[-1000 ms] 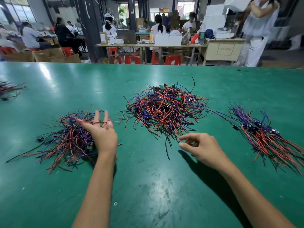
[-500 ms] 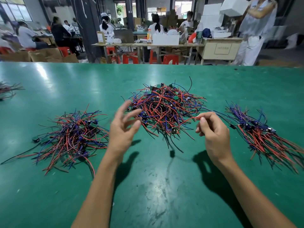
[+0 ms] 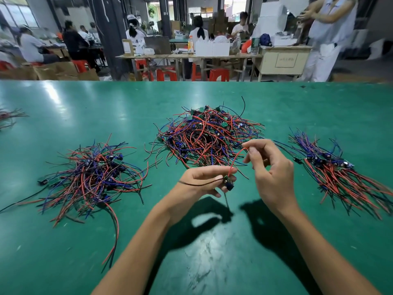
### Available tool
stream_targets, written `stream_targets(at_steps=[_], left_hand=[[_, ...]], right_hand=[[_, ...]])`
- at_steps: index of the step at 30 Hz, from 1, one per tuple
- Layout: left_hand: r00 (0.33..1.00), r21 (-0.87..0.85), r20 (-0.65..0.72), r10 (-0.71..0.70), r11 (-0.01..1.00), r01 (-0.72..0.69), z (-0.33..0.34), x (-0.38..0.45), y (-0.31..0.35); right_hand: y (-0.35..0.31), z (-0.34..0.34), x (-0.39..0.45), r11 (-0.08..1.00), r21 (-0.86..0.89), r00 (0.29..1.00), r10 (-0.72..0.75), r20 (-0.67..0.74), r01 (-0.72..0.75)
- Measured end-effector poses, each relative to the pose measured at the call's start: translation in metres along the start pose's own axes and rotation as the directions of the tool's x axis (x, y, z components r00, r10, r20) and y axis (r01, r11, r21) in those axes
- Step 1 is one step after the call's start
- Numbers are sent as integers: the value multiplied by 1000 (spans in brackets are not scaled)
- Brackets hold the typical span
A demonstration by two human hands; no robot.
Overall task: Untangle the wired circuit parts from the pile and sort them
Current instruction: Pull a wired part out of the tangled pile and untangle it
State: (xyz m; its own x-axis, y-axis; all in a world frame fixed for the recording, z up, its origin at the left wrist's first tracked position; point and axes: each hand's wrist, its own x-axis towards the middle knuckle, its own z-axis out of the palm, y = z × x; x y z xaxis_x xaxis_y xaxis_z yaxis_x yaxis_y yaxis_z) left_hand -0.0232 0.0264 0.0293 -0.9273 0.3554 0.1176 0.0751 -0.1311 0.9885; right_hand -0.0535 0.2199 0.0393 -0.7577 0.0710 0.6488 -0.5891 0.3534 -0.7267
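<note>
Both hands are raised a little above the green counter [image 3: 212,262], in front of the big middle pile [image 3: 209,138] of tangled red, blue and black wires with small green boards. The left hand [image 3: 198,184] has its fingers curled and pinches one small circuit part [image 3: 227,182] at the fingertips. A thin black wire [image 3: 200,183] runs from this part across the left palm toward the wrist, and another dark wire hangs down from the part. A red wire [image 3: 235,159] goes up from the part in a curve to the right hand [image 3: 271,173], which pinches the end of the wire between thumb and forefinger; its other fingers are bent. The held part is just near the front edge of the middle pile, between the two hands, and does not touch the counter.

On the left side lies a second, looser pile [image 3: 95,177] of the same kind of wires, well apart from the hands. On the right side lies a bundle [image 3: 340,177] where the wires point mostly in one direction, with the dark components gathered at its far end. A few more wires [image 3: 8,118] show at the far left edge. The shadows of both hands fall on the counter below them.
</note>
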Motion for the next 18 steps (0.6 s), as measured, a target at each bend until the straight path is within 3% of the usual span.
stream_targets(at_steps=[4,9,11,14,16,18], left_hand=[[998,-74,41,56,996,-53,0,0,5],[996,-140,-35,78,987,-82,2,0,4],[995,-156,-77,69,985,-80,2,0,6],[978,-185,-202,52,979,-90,2,1,8],[954,-161,-292,73,979,-125,3,2,8],[928,-21,-345,143,987,-160,2,2,6]], right_hand=[[2,0,1,998,-46,997,41,-65,-44],[5,1,1,984,-152,996,86,-23,-89],[2,2,-2,960,-277,997,12,-76,-33],[-10,3,-7,891,-439,963,-211,-169,118],[-15,7,-10,837,-502,952,-297,-81,219],[-19,13,-13,887,-426,982,-140,126,181]])
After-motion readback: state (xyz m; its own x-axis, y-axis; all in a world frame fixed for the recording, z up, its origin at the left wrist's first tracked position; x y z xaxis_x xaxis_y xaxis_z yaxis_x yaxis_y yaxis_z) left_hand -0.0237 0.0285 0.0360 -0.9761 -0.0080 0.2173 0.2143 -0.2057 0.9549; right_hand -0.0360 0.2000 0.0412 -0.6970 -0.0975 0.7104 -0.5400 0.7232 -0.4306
